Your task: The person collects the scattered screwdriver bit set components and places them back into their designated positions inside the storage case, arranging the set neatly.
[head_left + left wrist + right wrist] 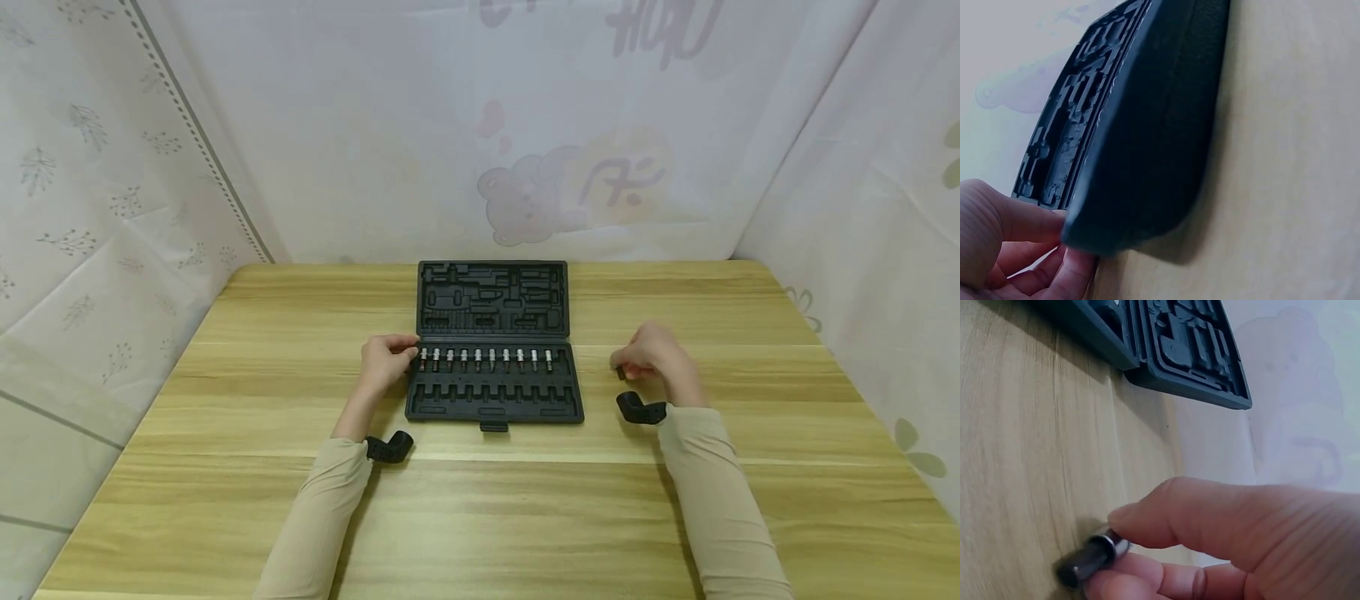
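Observation:
A black plastic tool case [450,408] lies unfolded on the table, its moulded lid [491,287] at the back. Along the upper row of its near half stands a line of silver-topped bit sockets [477,360]; the lower row of slots holds none. My left hand [384,362] grips the case's left edge near the hinge, thumb and fingers at the corner in the left wrist view. Right of the case, my right hand [654,352] pinches a bit socket [1088,562] with a dark tip and a silver collar, just over the wood.
The wooden table [525,517] runs under everything, up to printed cloth [375,142] hanging behind and at both sides. A black wrist mount [390,447] sits on the left wrist, and another mount [641,409] on the right. A latch [493,426] juts from the case's front.

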Motion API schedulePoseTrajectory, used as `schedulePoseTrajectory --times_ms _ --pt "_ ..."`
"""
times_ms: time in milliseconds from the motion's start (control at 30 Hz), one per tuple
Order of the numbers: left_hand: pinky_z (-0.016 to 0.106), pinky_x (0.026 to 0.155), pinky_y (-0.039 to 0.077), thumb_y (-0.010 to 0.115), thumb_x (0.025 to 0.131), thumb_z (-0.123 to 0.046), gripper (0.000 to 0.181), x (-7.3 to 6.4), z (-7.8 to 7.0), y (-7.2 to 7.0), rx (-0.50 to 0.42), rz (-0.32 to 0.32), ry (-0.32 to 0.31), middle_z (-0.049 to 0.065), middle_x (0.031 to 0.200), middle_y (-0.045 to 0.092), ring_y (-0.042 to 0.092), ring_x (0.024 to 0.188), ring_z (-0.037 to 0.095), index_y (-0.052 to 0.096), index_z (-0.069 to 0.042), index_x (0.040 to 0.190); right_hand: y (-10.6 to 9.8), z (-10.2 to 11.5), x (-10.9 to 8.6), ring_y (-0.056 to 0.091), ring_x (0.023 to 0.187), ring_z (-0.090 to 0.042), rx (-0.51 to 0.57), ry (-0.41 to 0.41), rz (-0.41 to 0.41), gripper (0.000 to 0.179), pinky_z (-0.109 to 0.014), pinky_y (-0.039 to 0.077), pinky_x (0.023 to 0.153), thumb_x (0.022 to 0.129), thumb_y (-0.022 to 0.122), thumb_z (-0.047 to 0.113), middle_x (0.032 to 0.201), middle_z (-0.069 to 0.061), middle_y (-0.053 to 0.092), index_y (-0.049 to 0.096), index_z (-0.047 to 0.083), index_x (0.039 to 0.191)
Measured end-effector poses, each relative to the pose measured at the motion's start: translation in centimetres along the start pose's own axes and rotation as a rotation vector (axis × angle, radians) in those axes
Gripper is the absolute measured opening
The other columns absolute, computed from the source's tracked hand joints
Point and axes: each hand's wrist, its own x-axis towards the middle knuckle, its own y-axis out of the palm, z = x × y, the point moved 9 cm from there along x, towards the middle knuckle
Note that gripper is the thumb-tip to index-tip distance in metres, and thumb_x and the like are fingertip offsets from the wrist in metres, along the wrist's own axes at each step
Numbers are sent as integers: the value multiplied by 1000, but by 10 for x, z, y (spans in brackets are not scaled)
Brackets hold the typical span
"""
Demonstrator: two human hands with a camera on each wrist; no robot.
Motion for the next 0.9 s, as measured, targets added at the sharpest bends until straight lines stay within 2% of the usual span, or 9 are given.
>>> schedulePoseTrajectory --times_ms 167,733,900 --pt "23 54 48 61 88 -2 23 0 1 0 5 2 -7 20 100 67 60 65 16 69 1 108 1 -1 5 45 41 -7 -67 -17 -10 25 -20 34 41 78 66 14 46 1 55 64 6 54" --pt "23 54 48 61 87 -2 23 0 1 0 1 1 -11 20 100 68 59 64 16 70 1 108 4 4 1 42 41 -8 -81 -27 6 30 -21 33 42 81 64 18 47 0 54 61 9 53" --pt "23 54 47 61 87 -2 23 0 1 0 -6 -1 -13 20 100 67 60 65 16 69 1 108 6 14 -1 41 41 -7 -112 -72 3 31 -21 33 43 82 62 20 47 2 54 62 9 53"
